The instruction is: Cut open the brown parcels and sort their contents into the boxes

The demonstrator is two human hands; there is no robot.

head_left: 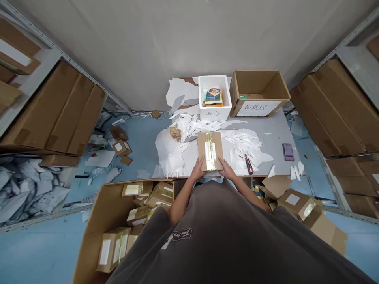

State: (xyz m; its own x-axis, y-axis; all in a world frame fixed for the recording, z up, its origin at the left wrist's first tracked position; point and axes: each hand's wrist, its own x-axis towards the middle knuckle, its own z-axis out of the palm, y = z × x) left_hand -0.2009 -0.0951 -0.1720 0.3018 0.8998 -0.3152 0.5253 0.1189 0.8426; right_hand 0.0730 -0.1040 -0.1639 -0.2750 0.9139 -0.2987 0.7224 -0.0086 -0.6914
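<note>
A brown cardboard box (201, 146), sealed with shiny tape and bearing a white label, is held at the table's near edge. My left hand (197, 170) grips its lower left corner. At the lower right corner my right hand (226, 169) grips it too. Torn white paper strips (245, 142) lie around the box. Right of my right hand rests a red and black utility knife (249, 165). Crumpled brown paper (175, 133) and a translucent plastic sheet (167, 152) are on the left.
A white foam box (214, 114) with several books stands at the back, beside an open labelled carton (260, 108). A phone-like object (288, 152) lies at the table's right. A large carton (89, 236) of taped parcels stands at my left; opened boxes (291, 199) are at my right. Shelves flank both sides.
</note>
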